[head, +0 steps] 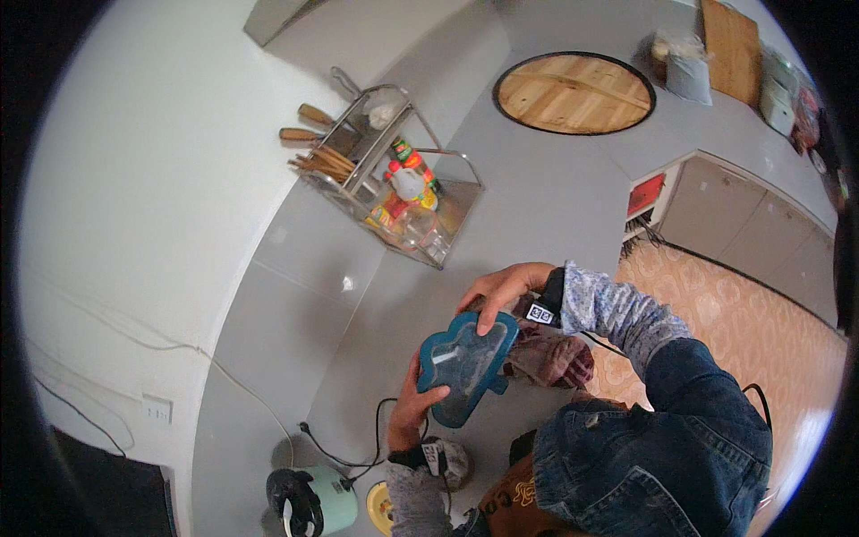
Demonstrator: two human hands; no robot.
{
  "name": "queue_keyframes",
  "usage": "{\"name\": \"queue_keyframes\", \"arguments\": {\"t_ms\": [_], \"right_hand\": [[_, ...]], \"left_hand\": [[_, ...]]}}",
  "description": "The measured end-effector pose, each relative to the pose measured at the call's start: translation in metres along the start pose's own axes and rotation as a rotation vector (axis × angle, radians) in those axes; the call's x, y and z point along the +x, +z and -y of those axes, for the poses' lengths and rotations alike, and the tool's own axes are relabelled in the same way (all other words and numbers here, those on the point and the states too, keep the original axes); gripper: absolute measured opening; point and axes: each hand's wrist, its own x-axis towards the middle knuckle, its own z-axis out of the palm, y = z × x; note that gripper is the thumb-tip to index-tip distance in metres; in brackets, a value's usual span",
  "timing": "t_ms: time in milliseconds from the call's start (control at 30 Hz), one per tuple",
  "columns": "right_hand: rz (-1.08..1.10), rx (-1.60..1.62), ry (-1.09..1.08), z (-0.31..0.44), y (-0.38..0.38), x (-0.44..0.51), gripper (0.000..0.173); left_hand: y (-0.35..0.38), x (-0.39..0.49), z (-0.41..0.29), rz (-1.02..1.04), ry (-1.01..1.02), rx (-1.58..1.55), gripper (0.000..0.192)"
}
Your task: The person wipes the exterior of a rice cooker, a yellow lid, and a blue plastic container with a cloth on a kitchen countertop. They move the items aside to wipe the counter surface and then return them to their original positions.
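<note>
A teal, cloud-shaped box with a clear window in its top is held between both hands above the grey counter. My left hand grips its lower left side, thumb lying over the rim. On the upper edge is my right hand, its thumb resting on the face of the box; its other fingers are partly hidden behind. A small tab sticks out from the box's right side. Behind and to the right of the box, a crumpled maroon patterned cloth lies on the counter, partly covered by the box and right arm.
A metal rack with bottles and wooden-handled utensils stands against the wall. A mint-green kettle, black cords and a yellow dish are near my left forearm. Farther off are a round wooden board and a plastic bag.
</note>
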Motion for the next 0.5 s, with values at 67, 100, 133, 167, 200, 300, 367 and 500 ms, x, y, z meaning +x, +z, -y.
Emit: {"name": "queue_keyframes", "arguments": {"t_ms": [67,100,133,167,200,300,367,500], "right_hand": [[-0.247,-0.211,-0.021,-0.012,-0.005,0.001,0.049],[-0.342,0.0,-0.112,-0.015,-0.011,0.001,0.044],[-0.392,0.173,-0.162,-0.017,-0.014,0.001,0.039],[-0.46,0.336,-0.179,-0.016,-0.017,0.002,0.034],[-0.665,0.41,-0.299,-0.015,-0.015,0.003,0.019],[-1.098,0.195,-0.614,-0.006,0.006,0.018,0.021],[-1.21,-0.648,-0.337,-0.006,0.047,0.03,0.017],[-1.04,-0.891,-0.337,-0.013,0.098,0.043,0.02]], "left_hand": [[0.014,-0.002,0.008,-0.205,-0.109,-0.128,0.091],[0.019,-0.001,0.013,-0.227,-0.058,-0.15,0.09],[0.023,-0.001,0.017,-0.269,-0.004,-0.186,0.089],[0.026,-0.001,0.022,-0.318,0.035,-0.223,0.089],[0.027,0.001,0.025,-0.338,0.089,-0.218,0.088],[0.033,0.015,0.034,-0.432,0.186,-0.17,0.085],[0.041,0.031,0.041,-0.496,0.23,-0.103,0.084],[0.047,0.044,0.049,-0.538,0.25,-0.297,0.08]]}}
